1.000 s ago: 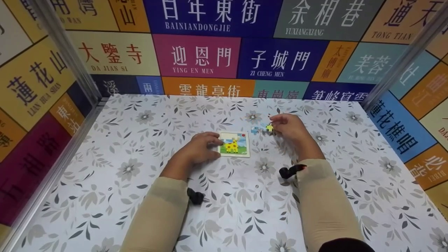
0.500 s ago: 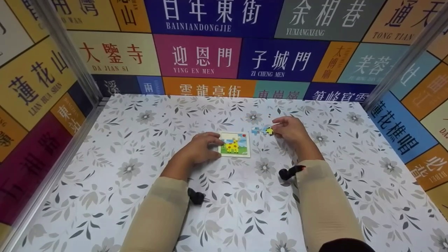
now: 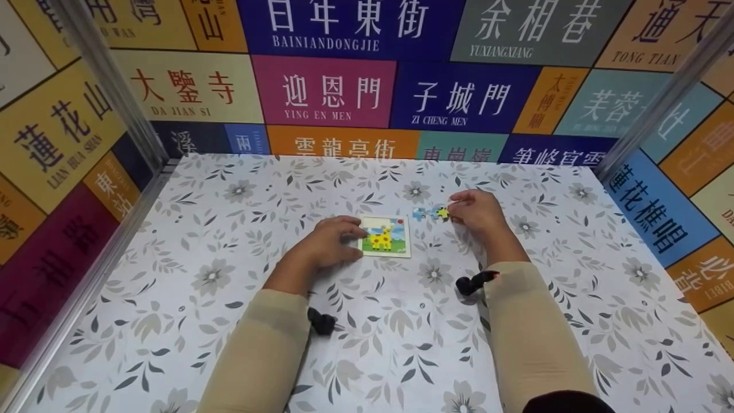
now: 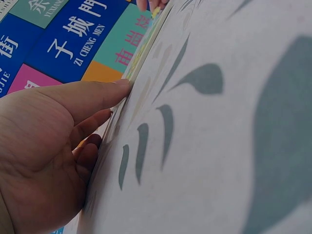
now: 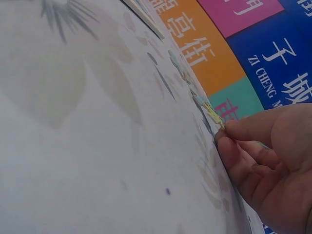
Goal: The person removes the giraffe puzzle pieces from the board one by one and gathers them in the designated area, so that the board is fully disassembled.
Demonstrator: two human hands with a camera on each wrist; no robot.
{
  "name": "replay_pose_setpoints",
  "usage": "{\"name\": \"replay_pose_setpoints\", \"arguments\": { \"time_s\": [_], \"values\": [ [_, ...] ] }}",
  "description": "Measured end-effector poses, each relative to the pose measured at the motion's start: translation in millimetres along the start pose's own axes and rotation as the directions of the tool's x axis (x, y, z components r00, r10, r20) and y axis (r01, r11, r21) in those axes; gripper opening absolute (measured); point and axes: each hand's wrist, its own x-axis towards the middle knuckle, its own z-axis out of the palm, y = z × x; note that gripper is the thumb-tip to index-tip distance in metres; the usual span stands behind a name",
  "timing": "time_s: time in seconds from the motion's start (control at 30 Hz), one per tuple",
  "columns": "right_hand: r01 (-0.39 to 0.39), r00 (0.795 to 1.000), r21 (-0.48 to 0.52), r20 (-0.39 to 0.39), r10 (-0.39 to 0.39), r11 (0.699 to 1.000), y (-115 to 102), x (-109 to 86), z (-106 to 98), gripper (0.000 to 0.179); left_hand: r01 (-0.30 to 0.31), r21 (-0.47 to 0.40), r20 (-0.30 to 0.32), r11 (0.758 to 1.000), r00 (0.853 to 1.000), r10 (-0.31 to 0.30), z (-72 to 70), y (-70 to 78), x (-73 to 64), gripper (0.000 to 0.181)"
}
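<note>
A small jigsaw puzzle board [image 3: 391, 254] with a giraffe picture and a white frame lies flat on the table. Its upper left shows a pale patch without picture. My left hand [image 3: 330, 242] holds the board's left side, thumb near the lower corner and fingers farther up. To the right of the board, my right hand [image 3: 476, 213] pinches a yellow and blue puzzle piece [image 3: 440, 212] between thumb and fingertip, low over the cloth. Beside it lies a light blue puzzle piece [image 3: 420, 214]. In the right wrist view, the yellow piece [image 5: 213, 115] shows edge-on at the fingertips.
A white tablecloth [image 3: 390, 332] with grey flowers and leaves covers the table. Panels with large printed characters [image 3: 330, 92] stand behind it and at both sides, with metal posts [image 3: 129, 109] at the corners. Small black cameras sit at both wrists.
My right hand has shifted slightly right and toward me, and the yellow piece has turned in its fingers. My left hand and the board stay in place.
</note>
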Motion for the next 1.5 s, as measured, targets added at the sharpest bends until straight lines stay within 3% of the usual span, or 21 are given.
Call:
{"name": "replay_pose_setpoints", "arguments": {
  "time_s": [0.4,0.57,0.7,1.07,1.33,1.5],
  "values": [
    [-0.009,0.999,0.043,-0.034,0.010,0.999,-5,-2.2,-1,0.030,-0.048,0.019,-0.003,0.999,0.999,0.048,-0.5,-1.1,0.3,0.044],
    [0.027,0.998,0.056,0.051,-0.030,0.998,-12,-3.9,3,0.040,-0.040,0.005,0.000,0.999,0.999,0.040,-0.5,-1.0,0.5,0.043],
    [0.083,0.988,-0.014,0.129,-0.081,0.996,-25,-8.1,10,0.044,-0.029,-0.010,0.007,1.000,1.000,0.029,-1.3,-0.5,0.0,0.043],
    [0.230,0.941,-0.076,0.271,-0.202,0.970,-44,-15.7,38,0.041,-0.040,0.014,0.012,0.999,0.999,0.039,-2.0,-0.1,-0.3,0.046],
    [0.221,0.933,-0.077,0.306,-0.188,0.972,-61,-21.5,59,0.040,0.017,-0.011,0.013,1.000,1.000,-0.017,-0.7,0.1,0.3,0.043],
    [0.190,0.935,-0.067,0.316,-0.160,0.980,-71,-24.4,68,0.040,0.016,-0.003,0.010,1.000,1.000,-0.016,-1.4,1.7,1.1,0.042]
  ]
}}
